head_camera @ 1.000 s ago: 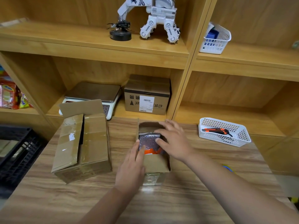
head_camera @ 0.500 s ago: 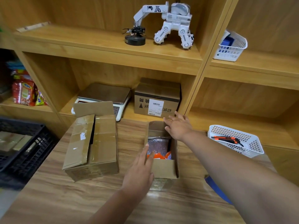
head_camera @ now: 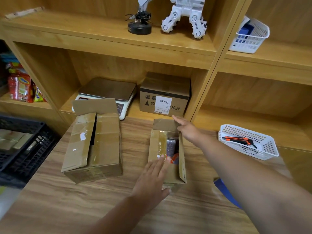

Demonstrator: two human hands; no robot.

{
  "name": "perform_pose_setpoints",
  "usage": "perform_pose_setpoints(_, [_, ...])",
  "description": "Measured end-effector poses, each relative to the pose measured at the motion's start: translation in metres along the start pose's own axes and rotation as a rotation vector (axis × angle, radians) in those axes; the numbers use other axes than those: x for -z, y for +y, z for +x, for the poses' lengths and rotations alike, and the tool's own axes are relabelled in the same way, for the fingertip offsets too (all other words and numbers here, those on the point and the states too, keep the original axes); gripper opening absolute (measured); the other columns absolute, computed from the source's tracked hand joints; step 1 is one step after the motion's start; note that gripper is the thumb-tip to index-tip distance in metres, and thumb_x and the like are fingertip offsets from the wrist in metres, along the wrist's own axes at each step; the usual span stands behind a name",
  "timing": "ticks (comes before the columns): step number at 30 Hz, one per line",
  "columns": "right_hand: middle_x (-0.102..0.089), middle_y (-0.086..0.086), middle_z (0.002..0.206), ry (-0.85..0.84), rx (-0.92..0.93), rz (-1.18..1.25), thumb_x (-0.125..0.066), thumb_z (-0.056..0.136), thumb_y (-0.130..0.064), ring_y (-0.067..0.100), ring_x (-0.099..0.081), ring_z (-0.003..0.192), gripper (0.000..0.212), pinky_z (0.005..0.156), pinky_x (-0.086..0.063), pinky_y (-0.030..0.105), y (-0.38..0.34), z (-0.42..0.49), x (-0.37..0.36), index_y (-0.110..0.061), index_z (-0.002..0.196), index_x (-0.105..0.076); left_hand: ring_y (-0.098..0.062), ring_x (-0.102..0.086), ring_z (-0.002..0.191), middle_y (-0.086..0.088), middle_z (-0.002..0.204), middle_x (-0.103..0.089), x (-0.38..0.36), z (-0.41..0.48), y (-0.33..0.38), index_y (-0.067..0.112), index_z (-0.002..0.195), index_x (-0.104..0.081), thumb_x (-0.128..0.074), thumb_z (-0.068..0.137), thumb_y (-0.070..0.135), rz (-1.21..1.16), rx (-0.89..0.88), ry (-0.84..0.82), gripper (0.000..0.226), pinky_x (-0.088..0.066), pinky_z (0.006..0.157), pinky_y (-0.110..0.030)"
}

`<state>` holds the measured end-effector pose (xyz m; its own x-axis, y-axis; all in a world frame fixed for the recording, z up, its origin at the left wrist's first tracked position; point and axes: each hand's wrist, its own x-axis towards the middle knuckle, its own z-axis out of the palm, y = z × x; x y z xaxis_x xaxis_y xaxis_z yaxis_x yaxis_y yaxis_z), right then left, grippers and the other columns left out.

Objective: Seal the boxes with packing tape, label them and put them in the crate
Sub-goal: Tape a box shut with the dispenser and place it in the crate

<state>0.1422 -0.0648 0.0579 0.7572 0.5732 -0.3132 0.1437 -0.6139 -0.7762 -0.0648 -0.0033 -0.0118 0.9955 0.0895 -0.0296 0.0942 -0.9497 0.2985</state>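
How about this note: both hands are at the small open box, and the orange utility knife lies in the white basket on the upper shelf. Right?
Not quite. The head view shows the orange utility knife in the lower white basket, at table level. The left hand and right hand are at the small open box.

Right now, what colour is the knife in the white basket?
Utility knife: orange and black, head view.

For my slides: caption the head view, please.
The left hand rests on a flap of the small box; the right hand reaches its far flap.
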Motion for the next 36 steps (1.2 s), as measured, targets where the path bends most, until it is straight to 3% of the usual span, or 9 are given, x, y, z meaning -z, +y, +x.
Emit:
perform_pose_setpoints(3, [-0.025, -0.001, 0.154, -0.021, 0.044, -0.024, -0.038, 0.100, -0.005, 0.016, -0.020, 0.142, 0.048, 0.113, -0.013, 0.026, 0.004, -0.003, 0.003, -0.024, 0.144, -0.038, -0.025, -0.044, 0.130, -0.012, 0.150, -0.033, -0.004, 0.003, 0.003, 0.026, 0.147, -0.019, -0.041, 0.072, 0.061, 0.028, -0.065, -0.012, 0.085, -0.037, 0.105, -0.045])
perform_pose_setpoints(5, [-0.024, -0.003, 0.155, -0.028, 0.062, -0.075, -0.038, 0.101, -0.010, 0.015, -0.018, 0.143, 0.048, 0.112, -0.011, 0.026, 0.007, -0.002, 0.003, -0.027, 0.146, -0.034, -0.021, -0.053, 0.121, -0.004, 0.138, -0.051, -0.004, 0.005, 0.005, 0.023, 0.141, -0.034, -0.039, 0.069, 0.062, 0.071, -0.089, 0.017, 0.081, -0.047, 0.095, -0.045])
perform_pose_setpoints(10, [-0.024, -0.001, 0.155, -0.010, 0.080, -0.164, -0.036, 0.101, -0.012, 0.016, -0.020, 0.142, 0.049, 0.112, -0.012, 0.024, 0.012, 0.002, 0.003, -0.027, 0.147, -0.031, -0.019, -0.045, 0.123, 0.005, 0.116, -0.065, 0.003, 0.011, -0.002, 0.021, 0.124, -0.058, -0.060, 0.069, 0.060, 0.218, -0.153, 0.114, 0.068, -0.038, 0.104, -0.049])
perform_pose_setpoints(14, [-0.027, 0.004, 0.152, 0.048, 0.146, -0.444, -0.035, 0.098, -0.009, 0.020, -0.018, 0.140, 0.052, 0.114, -0.014, 0.029, 0.020, 0.001, 0.007, -0.021, 0.148, -0.028, -0.020, -0.046, 0.120, 0.004, 0.103, -0.064, 0.022, 0.008, -0.013, 0.023, 0.101, -0.066, -0.051, 0.075, 0.046, 0.169, -0.084, 0.333, 0.038, -0.024, 0.109, -0.045])
perform_pose_setpoints(20, [-0.044, 0.002, 0.136, 0.084, 0.258, -0.859, -0.039, 0.091, -0.006, 0.021, -0.033, 0.118, 0.060, 0.098, -0.028, 0.032, 0.015, -0.009, 0.019, -0.021, 0.148, -0.029, -0.019, -0.043, 0.120, 0.004, 0.101, -0.065, 0.031, -0.002, -0.052, 0.020, 0.101, -0.067, -0.057, 0.077, 0.035, 0.046, 0.203, 0.363, 0.030, -0.029, 0.107, -0.035])
perform_pose_setpoints(25, [-0.062, -0.004, 0.119, -0.123, 0.353, -1.086, -0.050, 0.089, -0.002, 0.019, -0.042, 0.116, 0.048, 0.109, -0.016, 0.034, 0.006, -0.014, 0.018, -0.033, 0.123, -0.062, -0.019, -0.041, 0.125, 0.003, 0.116, -0.056, 0.028, -0.003, -0.050, 0.018, 0.121, -0.059, -0.069, 0.076, 0.038, -0.011, 0.234, 0.253, 0.050, -0.020, 0.111, -0.030])
perform_pose_setpoints(31, [-0.054, -0.010, 0.134, -0.299, 0.240, -1.069, -0.035, 0.096, -0.010, 0.015, -0.028, 0.138, 0.046, 0.118, 0.007, 0.043, 0.008, -0.011, 0.019, -0.036, 0.128, -0.056, -0.009, -0.017, 0.138, 0.007, 0.142, -0.030, 0.032, 0.000, -0.038, 0.020, 0.142, -0.032, -0.063, 0.085, 0.034, -0.141, 0.177, 0.242, 0.067, -0.004, 0.106, -0.015])
perform_pose_setpoints(34, [-0.053, -0.005, 0.135, -0.270, 0.235, -1.067, -0.033, 0.096, -0.010, 0.017, -0.031, 0.136, 0.048, 0.118, 0.004, 0.041, 0.012, -0.008, 0.016, -0.035, 0.134, -0.050, -0.012, -0.021, 0.137, 0.001, 0.145, -0.030, 0.032, 0.003, -0.032, 0.016, 0.144, -0.030, -0.065, 0.083, 0.025, -0.181, 0.160, 0.281, 0.071, -0.007, 0.105, -0.016])
perform_pose_setpoints(36, [-0.051, 0.000, 0.136, -0.162, 0.248, -0.900, -0.033, 0.096, -0.007, 0.019, -0.033, 0.132, 0.049, 0.116, -0.009, 0.034, 0.015, -0.010, 0.011, -0.031, 0.138, -0.046, -0.009, -0.018, 0.137, 0.004, 0.149, -0.024, 0.032, 0.003, -0.026, 0.018, 0.147, -0.023, -0.063, 0.084, 0.026, -0.232, 0.142, 0.289, 0.075, -0.011, 0.104, -0.015])
